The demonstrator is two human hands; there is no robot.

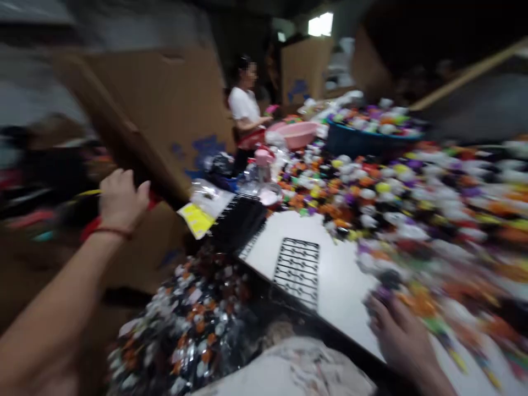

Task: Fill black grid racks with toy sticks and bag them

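My left hand (121,201) is stretched out to the left, its fingers curled and the thumb standing apart. A red edge (91,226) shows behind it; whether the hand grips this is hidden. On the right, my right hand (402,335) is bent over the white tabletop (342,280), its fingers closed around a small purple and dark piece (388,283), blurred by motion. Beside that hand spreads a large heap of small coloured toy pieces (371,192). A black plastic grid (297,269) lies flat on the tabletop between my hands.
A black sheet stack (239,223) and a yellow label sheet (197,220) lie at the table's left corner. Below is a clear bag of wrapped pieces (193,324). Cardboard (165,99) rises at left. A blue tub (367,140), pink basin (299,135) and another person (245,107) are farther back.
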